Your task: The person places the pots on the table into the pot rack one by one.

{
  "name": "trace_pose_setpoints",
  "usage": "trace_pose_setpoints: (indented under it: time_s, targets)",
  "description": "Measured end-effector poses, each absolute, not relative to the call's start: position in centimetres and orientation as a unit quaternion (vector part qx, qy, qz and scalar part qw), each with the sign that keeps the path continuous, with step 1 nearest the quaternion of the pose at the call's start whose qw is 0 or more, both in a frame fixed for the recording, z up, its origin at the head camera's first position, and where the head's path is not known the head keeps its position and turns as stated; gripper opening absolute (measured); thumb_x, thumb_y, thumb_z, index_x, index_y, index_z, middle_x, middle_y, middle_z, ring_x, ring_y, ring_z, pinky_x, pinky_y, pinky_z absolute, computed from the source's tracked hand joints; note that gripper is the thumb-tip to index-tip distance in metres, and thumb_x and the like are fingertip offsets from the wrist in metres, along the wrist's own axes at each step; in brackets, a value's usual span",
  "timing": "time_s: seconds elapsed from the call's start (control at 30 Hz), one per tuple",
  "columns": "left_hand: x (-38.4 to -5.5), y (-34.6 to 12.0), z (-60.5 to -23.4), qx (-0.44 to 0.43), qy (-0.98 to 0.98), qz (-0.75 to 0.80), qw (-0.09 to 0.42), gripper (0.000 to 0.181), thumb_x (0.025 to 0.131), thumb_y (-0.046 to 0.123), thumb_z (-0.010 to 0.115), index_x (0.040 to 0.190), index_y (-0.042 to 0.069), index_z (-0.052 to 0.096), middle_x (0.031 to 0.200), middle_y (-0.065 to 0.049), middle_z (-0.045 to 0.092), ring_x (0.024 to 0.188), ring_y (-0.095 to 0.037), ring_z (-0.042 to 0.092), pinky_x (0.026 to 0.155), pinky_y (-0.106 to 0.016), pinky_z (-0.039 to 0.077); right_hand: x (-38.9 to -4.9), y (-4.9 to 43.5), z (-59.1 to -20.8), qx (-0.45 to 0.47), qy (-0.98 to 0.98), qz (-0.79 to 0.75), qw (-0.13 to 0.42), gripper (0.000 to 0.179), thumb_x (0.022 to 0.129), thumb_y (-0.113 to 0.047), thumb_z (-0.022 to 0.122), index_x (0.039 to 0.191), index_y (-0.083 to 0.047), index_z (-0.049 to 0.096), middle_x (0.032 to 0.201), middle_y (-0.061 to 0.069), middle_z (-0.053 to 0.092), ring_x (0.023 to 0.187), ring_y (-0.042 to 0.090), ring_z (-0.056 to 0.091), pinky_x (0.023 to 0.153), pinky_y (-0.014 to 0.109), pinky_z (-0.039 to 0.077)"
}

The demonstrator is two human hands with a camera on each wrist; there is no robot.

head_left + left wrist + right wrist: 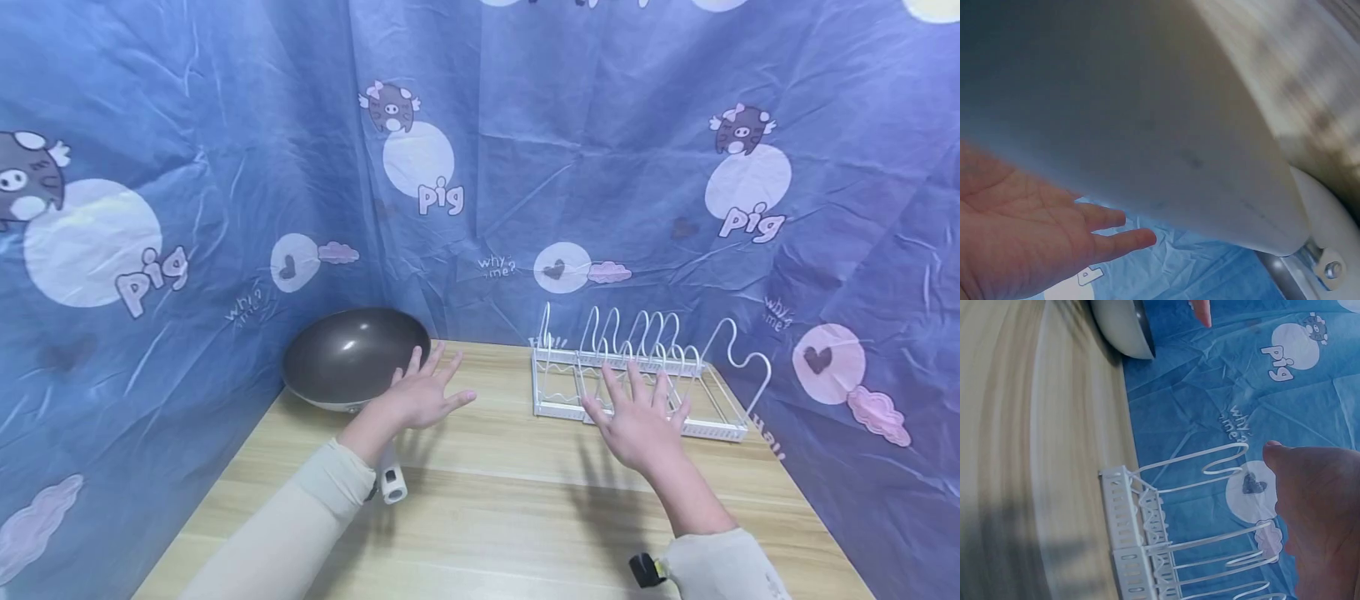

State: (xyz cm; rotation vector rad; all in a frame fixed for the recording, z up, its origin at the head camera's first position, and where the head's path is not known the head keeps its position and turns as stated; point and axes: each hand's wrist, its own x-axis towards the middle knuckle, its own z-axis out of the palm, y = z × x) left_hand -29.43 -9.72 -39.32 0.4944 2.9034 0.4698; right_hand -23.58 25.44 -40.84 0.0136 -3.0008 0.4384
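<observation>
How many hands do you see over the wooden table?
2: in the head view, the left hand overlaps the wok's right edge, and the right hand overlaps the white wire rack. No other hand seems hidden.

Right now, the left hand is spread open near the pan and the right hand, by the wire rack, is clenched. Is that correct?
Not quite: the head view shows the right hand, by the wire rack, spread open, not clenched. The left hand is spread open near the pan, as you say.
</observation>
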Motion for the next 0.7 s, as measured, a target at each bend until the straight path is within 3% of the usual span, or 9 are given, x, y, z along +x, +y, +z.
trace_pose_setpoints:
  time_s: [0.37, 0.7]
  targets:
    - [-28.9, -10.2, -39.5, 0.16, 0.971, 0.161, 0.078, 0.086, 0.106, 0.077, 0.038, 0.175, 0.034, 0.011, 0.184, -0.005, -0.011, 0.168, -0.049, -0.011, 0.132, -0.08, 0.004, -23.2, 25.3, -40.8, 0.002, -0.988, 0.143, 0.057, 0.09, 0.106, -0.08, 0.024, 0.175, -0.022, 0.015, 0.183, 0.022, -0.003, 0.16, 0.066, -0.015, 0.112, 0.095, -0.016]
    - [-27.5, -11.7, -40.0, 0.131, 0.976, 0.17, 0.028, 0.084, 0.107, 0.074, 0.04, 0.175, 0.032, 0.015, 0.185, -0.011, 0.004, 0.165, -0.059, 0.009, 0.128, -0.086, 0.015, -23.0, 23.7, -40.9, 0.004, -0.987, 0.147, 0.061, 0.087, 0.108, -0.076, 0.028, 0.176, -0.024, 0.013, 0.183, 0.022, -0.001, 0.162, 0.065, -0.011, 0.114, 0.095, -0.013]
